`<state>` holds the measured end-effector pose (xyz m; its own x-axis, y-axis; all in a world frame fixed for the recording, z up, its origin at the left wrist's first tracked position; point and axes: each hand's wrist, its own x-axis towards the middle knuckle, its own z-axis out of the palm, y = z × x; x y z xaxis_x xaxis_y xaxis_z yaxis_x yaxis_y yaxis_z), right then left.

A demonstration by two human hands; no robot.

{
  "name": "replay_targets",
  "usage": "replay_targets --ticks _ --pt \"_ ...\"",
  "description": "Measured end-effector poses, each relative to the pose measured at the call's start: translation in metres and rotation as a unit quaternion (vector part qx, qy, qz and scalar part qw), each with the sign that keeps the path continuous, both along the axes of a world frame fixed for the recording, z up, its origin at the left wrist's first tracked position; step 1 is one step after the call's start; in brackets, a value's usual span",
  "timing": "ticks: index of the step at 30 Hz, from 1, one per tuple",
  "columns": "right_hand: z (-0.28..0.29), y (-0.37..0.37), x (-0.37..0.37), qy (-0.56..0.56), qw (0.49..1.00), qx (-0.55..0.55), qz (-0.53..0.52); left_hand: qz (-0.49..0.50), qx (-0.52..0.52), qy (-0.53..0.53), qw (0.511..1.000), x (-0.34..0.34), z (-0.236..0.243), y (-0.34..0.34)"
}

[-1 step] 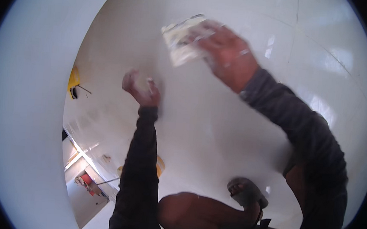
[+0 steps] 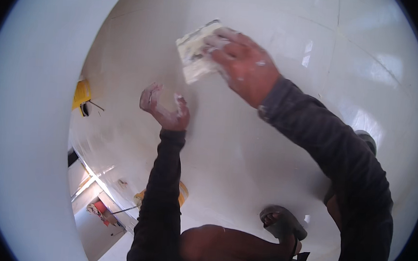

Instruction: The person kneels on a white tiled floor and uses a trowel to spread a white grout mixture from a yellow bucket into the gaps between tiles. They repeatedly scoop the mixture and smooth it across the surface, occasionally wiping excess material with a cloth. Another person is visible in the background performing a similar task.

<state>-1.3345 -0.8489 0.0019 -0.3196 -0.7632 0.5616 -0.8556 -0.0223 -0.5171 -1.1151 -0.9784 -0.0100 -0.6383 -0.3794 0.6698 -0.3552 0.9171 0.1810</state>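
My right hand (image 2: 246,67), flecked with white paste, grips a flat, pale rectangular putty scraper (image 2: 190,56) with cream and dark smears on its face. Its fingers lie across the right part of the scraper; the far side of the scraper is hidden. Lower and to the left, my left hand (image 2: 166,112) is coated in whitish residue. Its fingers curve apart from the thumb in a C shape, and nothing shows between them.
A smooth white wall (image 2: 31,108) fills the left side. Beside it on the glossy pale floor (image 2: 246,147) stands a yellow container (image 2: 82,94). My left forearm partly covers a yellow bucket (image 2: 183,192). A sandalled foot (image 2: 282,223) is at lower right, and red items (image 2: 100,206) lie at lower left.
My right hand and the scraper have shifted a little left and downward. My left hand has moved slightly right and down, its fingers still curved.
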Motion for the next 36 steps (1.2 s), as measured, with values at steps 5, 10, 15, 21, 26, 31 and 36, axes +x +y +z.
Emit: replay_targets --ticks 5,10,15,21,26,31,36 --pt "-0.014 -0.038 0.025 -0.069 0.997 0.037 0.027 0.011 -0.02 -0.287 0.958 -0.087 0.081 0.055" --pt "0.008 -0.074 0.018 -0.129 0.988 0.009 0.082 -0.031 0.003 -0.291 0.956 -0.079 0.083 -0.019" --pt "-0.016 -0.083 0.002 -0.149 0.982 -0.102 0.054 0.028 -0.131 -0.3 0.945 -0.078 0.095 -0.101" --pt "-0.051 -0.082 -0.021 -0.151 0.988 -0.022 -0.026 0.154 -0.091 -0.202 0.963 -0.056 0.083 -0.237" --pt "-0.052 -0.084 -0.027 -0.144 0.989 -0.006 -0.038 0.175 -0.025 -0.119 0.977 -0.046 0.05 -0.329" --pt "-0.045 -0.092 -0.014 -0.141 0.989 -0.038 -0.007 0.253 0.027 -0.178 0.95 0.003 0.072 -0.431" --pt "-0.054 -0.087 -0.024 -0.1 0.995 0.008 -0.024 0.266 -0.077 -0.216 0.936 -0.047 0.011 -0.379"
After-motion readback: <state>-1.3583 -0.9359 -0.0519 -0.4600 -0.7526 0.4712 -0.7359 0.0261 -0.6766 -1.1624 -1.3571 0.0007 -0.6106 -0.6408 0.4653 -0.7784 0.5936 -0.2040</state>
